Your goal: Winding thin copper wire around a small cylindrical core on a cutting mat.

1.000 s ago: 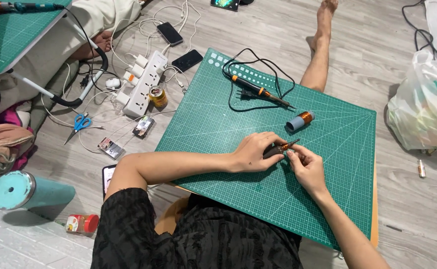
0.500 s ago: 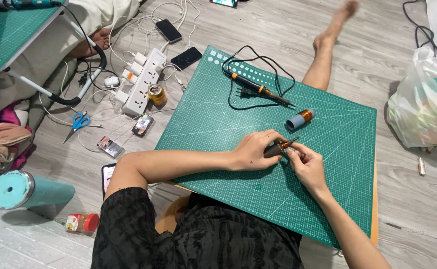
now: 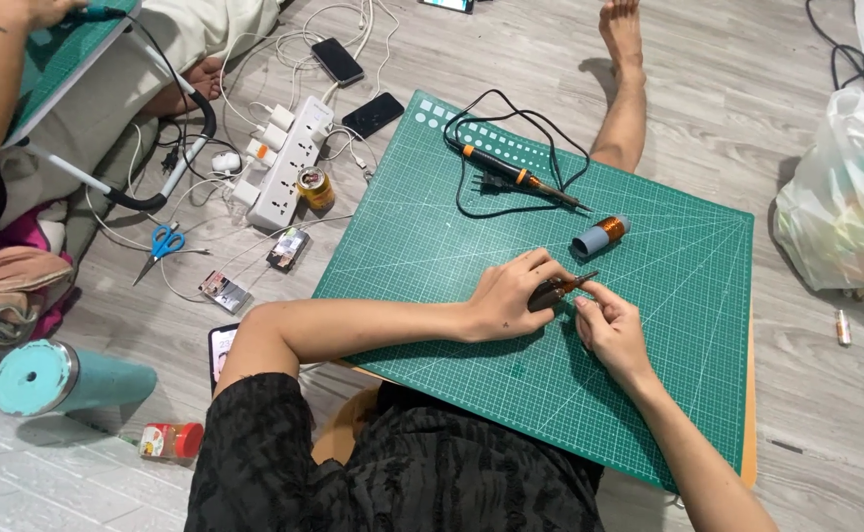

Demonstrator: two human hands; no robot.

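Compared with a second ago, our hands have barely shifted; the view has merely tilted, and the work stays at the same spot on the green cutting mat.

Left to right: teal tumbler lying on the floor, blue scissors, white power strip with plugs and cables, two phones beyond it. Another person's arm works at upper left.

Our left hand has its grip closed around a small dark tool, apparently cutters or pliers. Our right hand pinches something tiny at the tool's tip; we cannot tell what it is.

Soldering iron with looped cord and an orange-and-grey cylinder lie on the mat just beyond the hands, apart from them. Plastic bag sits far right. Nothing lies between the hands.
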